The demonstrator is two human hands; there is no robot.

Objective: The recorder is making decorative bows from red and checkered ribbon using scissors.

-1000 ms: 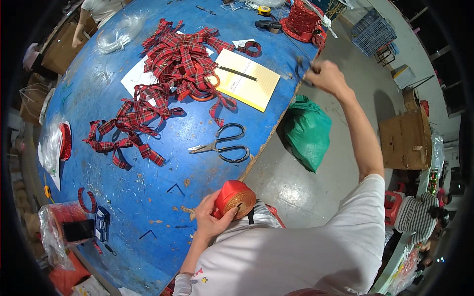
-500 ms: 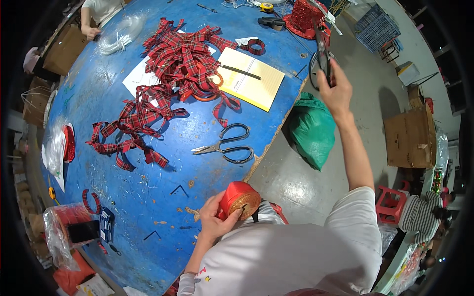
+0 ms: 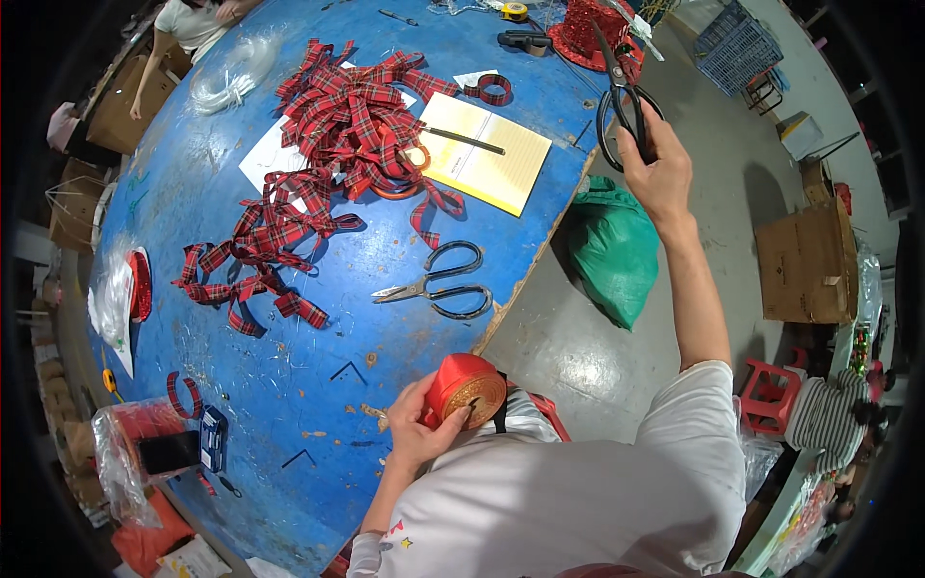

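Blue and cluttered, the bench point(image 3: 289, 318) fills the view. Left hand point(image 3: 416, 429), its grip closed round a red ribbon spool point(image 3: 465, 387), stays near the chest; right hand point(image 3: 660, 173), raised far ahead, clasps black scissors point(image 3: 621, 96), blades pointing away.

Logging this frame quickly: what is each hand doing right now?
Left hand: closed around a red ribbon spool near the body.
Right hand: raised, closed on black scissors.
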